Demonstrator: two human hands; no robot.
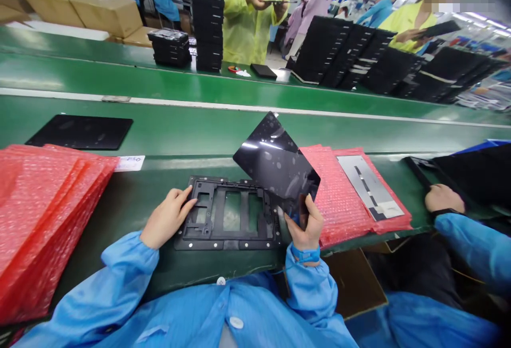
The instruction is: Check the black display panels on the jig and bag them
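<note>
My right hand grips a glossy black display panel by its lower corner, thumb on one side and fingers on the other. The panel is tilted above the right end of a black frame fixture with rectangular cutouts, hiding that corner of it. On the fixture's left edge rests my left hand, thumb and forefinger apart. To the right of the panel lies a stack of pink bubble-wrap bags, with a silver-backed panel on top.
More pink bubble-wrap bags pile up at left, beside a white label. Behind them another black panel lies flat. Black tray stacks line the far bench. A co-worker's hand is at right; people in yellow stand opposite.
</note>
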